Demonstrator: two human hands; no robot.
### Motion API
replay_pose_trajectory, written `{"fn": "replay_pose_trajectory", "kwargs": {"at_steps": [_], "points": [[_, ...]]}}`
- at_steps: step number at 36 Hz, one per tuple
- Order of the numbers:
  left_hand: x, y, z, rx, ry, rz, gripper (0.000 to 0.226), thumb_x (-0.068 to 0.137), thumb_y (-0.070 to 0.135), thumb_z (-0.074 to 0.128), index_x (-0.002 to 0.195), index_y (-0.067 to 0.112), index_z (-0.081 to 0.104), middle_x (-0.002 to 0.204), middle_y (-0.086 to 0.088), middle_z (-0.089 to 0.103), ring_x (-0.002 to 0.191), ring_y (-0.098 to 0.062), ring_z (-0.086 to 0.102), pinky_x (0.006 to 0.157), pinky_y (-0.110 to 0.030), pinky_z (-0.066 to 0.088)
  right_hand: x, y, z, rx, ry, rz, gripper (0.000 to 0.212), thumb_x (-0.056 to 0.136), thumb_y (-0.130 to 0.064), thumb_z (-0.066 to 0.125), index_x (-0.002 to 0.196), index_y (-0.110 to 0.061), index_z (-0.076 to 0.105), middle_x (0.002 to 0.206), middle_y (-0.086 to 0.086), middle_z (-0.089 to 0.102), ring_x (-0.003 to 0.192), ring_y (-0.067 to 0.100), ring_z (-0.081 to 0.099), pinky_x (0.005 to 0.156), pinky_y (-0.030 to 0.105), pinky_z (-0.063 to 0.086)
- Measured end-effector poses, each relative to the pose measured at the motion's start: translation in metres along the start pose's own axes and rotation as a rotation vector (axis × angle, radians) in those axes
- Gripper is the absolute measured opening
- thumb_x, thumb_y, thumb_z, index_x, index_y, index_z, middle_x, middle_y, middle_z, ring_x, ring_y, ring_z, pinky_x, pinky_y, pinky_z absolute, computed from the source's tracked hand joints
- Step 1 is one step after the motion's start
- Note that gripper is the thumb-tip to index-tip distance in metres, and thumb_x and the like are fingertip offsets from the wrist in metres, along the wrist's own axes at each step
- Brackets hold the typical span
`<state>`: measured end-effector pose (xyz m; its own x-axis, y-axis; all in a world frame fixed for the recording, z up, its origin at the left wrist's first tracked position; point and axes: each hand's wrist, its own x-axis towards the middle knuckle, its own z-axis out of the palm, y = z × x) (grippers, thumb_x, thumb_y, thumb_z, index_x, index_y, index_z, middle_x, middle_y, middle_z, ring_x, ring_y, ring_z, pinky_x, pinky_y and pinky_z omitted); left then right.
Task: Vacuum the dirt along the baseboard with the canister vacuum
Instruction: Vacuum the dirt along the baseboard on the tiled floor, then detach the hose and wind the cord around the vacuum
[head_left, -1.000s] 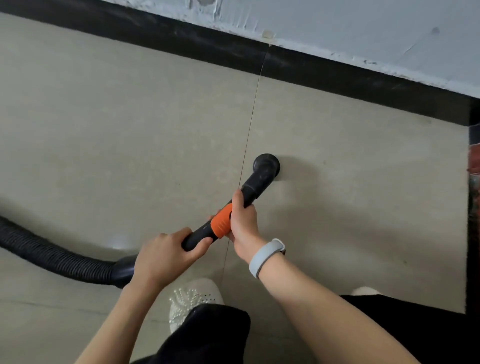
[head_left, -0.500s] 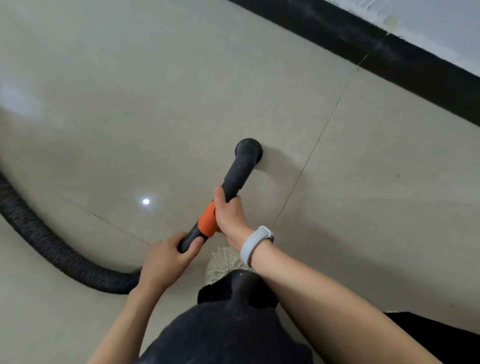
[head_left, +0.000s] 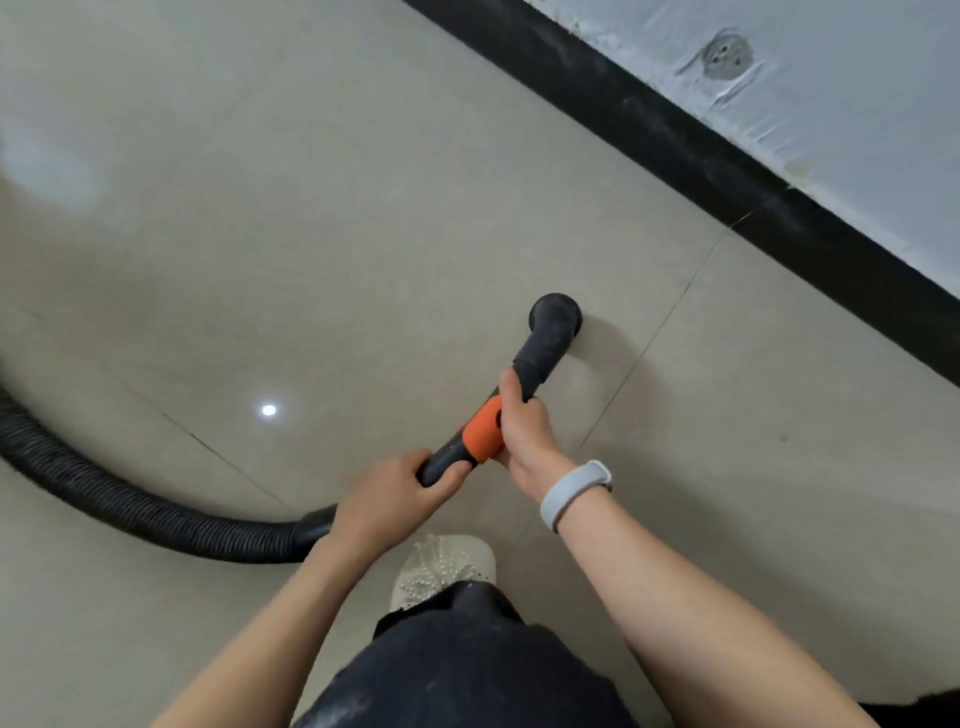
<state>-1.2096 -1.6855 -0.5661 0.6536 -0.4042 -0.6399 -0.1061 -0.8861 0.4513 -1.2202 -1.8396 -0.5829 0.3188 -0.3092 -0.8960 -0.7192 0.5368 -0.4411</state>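
We hold the vacuum wand with both hands above the tiled floor.

Nearest to us, our left hand (head_left: 387, 499) wraps the black rear part of the wand (head_left: 470, 441), where the ribbed hose (head_left: 130, 504) leaves toward 9 o'clock. Our right hand (head_left: 522, 431) grips it just ahead, beside the orange collar (head_left: 483, 428). At 1 o'clock from this hand the round nozzle (head_left: 555, 317) sits on the floor (head_left: 363, 208), apart from the black baseboard (head_left: 701, 161) farther at 1 o'clock.

My arms are bare — 1 pale grey wristband (head_left: 574, 492) on the right wrist; dark trousers (head_left: 467, 670); 1 white beaded shoe (head_left: 444, 569).
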Motion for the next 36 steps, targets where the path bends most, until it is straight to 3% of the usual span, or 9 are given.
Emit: {"fn": "replay_pose_trajectory", "kwargs": {"at_steps": [3,7,10,15,18,20,26,29,36], "points": [[0.019,0.037,0.006,0.052,-0.089,0.096,0.046,0.089,0.064,0.046,0.068,0.024,0.048,0.056,0.006,0.049,0.054,-0.014,0.048,0.050,-0.031,0.031,0.004,-0.012,-0.038,0.082,0.073,0.020,0.047,0.094,-0.053,0.046,0.104,-0.007,0.047,0.106,0.016,0.060,0.104,0.038,0.062,0.091,0.053,0.053],[0.043,0.090,0.016,0.151,-0.143,0.178,0.049,0.088,0.068,0.042,0.068,0.024,0.048,0.063,0.006,0.054,0.064,-0.018,0.056,0.053,-0.029,0.037,0.005,-0.035,-0.090,0.233,0.184,0.023,0.038,0.099,-0.044,0.044,0.088,-0.009,0.045,0.093,0.014,0.060,0.091,0.037,0.066,0.090,0.053,0.053],[0.053,0.125,0.028,0.221,-0.212,0.229,0.050,0.088,0.070,0.041,0.068,0.024,0.047,0.064,0.006,0.054,0.067,-0.019,0.057,0.058,-0.030,0.041,0.005,-0.040,-0.127,0.342,0.242,0.040,0.039,0.101,-0.043,0.042,0.098,-0.004,0.046,0.084,0.011,0.057,0.074,0.029,0.064,0.083,0.049,0.055],[0.049,0.166,0.034,0.335,-0.390,0.257,0.053,0.087,0.072,0.041,0.072,0.022,0.047,0.066,0.004,0.052,0.066,-0.019,0.053,0.059,-0.030,0.039,-0.011,-0.032,-0.167,0.520,0.260,0.152,0.035,0.101,-0.042,0.041,0.096,-0.007,0.043,0.085,0.015,0.058,0.073,0.032,0.065,0.085,0.051,0.053],[0.032,0.184,0.022,0.412,-0.465,0.214,0.058,0.084,0.076,0.040,0.073,0.020,0.050,0.066,0.002,0.055,0.059,-0.016,0.053,0.059,-0.030,0.042,-0.033,-0.032,-0.180,0.644,0.226,0.285,0.038,0.101,-0.042,0.042,0.117,-0.007,0.042,0.094,0.017,0.059,0.091,0.036,0.064,0.087,0.051,0.050],[0.018,0.198,0.005,0.470,-0.485,0.194,0.063,0.082,0.079,0.038,0.076,0.018,0.053,0.067,0.001,0.059,0.060,-0.016,0.057,0.064,-0.030,0.048,-0.053,-0.038,-0.186,0.712,0.207,0.392,0.048,0.100,-0.043,0.045,0.133,-0.009,0.040,0.118,0.018,0.058,0.113,0.036,0.058,0.088,0.050,0.047],[-0.040,0.244,-0.073,0.562,-0.350,0.234,0.061,0.083,0.079,0.036,0.070,0.021,0.050,0.067,0.004,0.053,0.067,-0.018,0.053,0.056,-0.029,0.034,-0.133,-0.087,-0.181,0.796,0.219,0.388,0.060,0.096,-0.046,0.053,0.141,-0.011,0.035,0.137,0.017,0.049,0.116,0.036,0.056,0.084,0.050,0.048],[-0.084,0.259,-0.127,0.521,-0.249,0.209,0.058,0.084,0.076,0.039,0.064,0.022,0.045,0.063,0.005,0.050,0.064,-0.018,0.050,0.057,-0.030,0.033,-0.191,-0.125,-0.168,0.766,0.161,0.325,0.058,0.096,-0.048,0.050,0.140,-0.013,0.034,0.136,0.018,0.050,0.105,0.036,0.058,0.080,0.050,0.051],[-0.201,0.276,-0.272,0.370,-0.112,0.105,0.055,0.086,0.072,0.042,0.066,0.021,0.044,0.062,0.006,0.050,0.067,-0.020,0.053,0.054,-0.030,0.033,-0.343,-0.217,-0.107,0.558,0.024,0.205,0.042,0.098,-0.047,0.047,0.122,-0.013,0.040,0.128,0.019,0.053,0.111,0.038,0.058,0.094,0.052,0.050]]}}
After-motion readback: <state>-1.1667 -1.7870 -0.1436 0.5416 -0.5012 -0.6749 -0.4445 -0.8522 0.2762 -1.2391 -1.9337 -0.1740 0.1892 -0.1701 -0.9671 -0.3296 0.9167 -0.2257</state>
